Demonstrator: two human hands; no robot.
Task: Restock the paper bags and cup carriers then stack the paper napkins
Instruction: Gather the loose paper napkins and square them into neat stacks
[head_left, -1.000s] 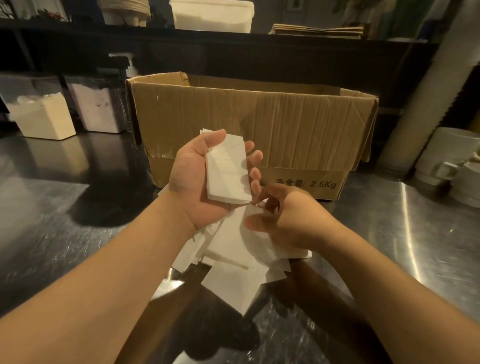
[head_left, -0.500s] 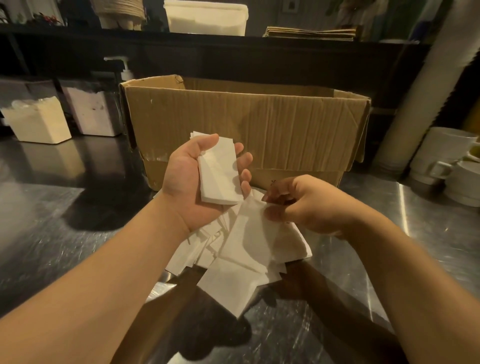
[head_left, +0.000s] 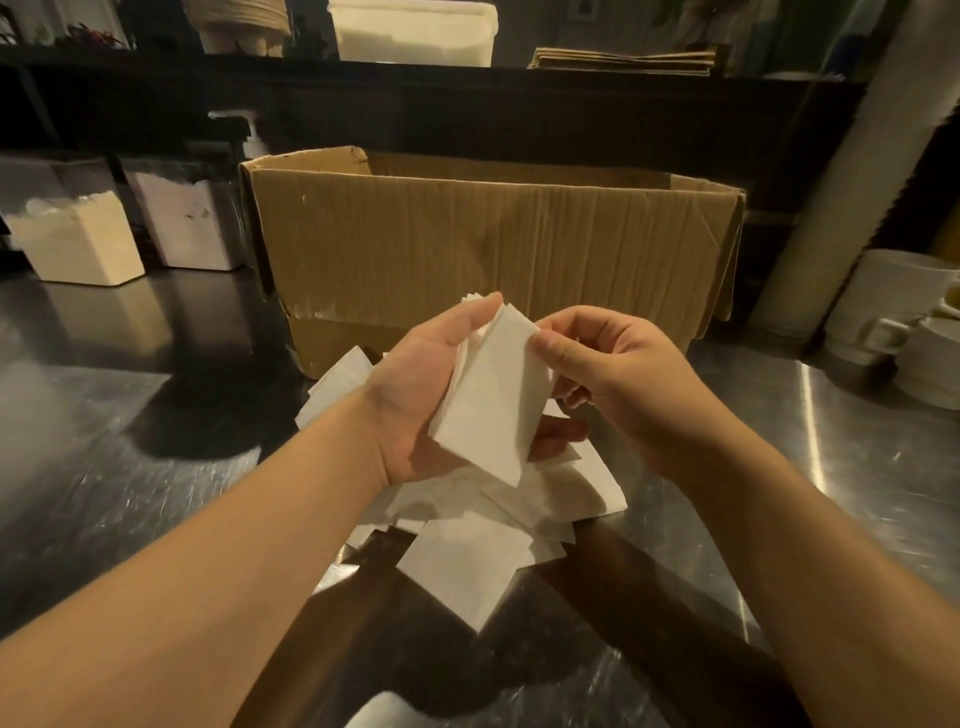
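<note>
The left hand cradles a small stack of napkins in its curled palm; the right hand pinches the stack's upper right edge (fingers apparently behind it); loose napkins lie scattered below on the steel counter, just before the cardboard box.

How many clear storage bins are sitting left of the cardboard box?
2. One bin, holding cream-coloured contents, sits at the far left. The second bin stands between it and the cardboard box. More may be hidden beyond the frame edge.
</note>
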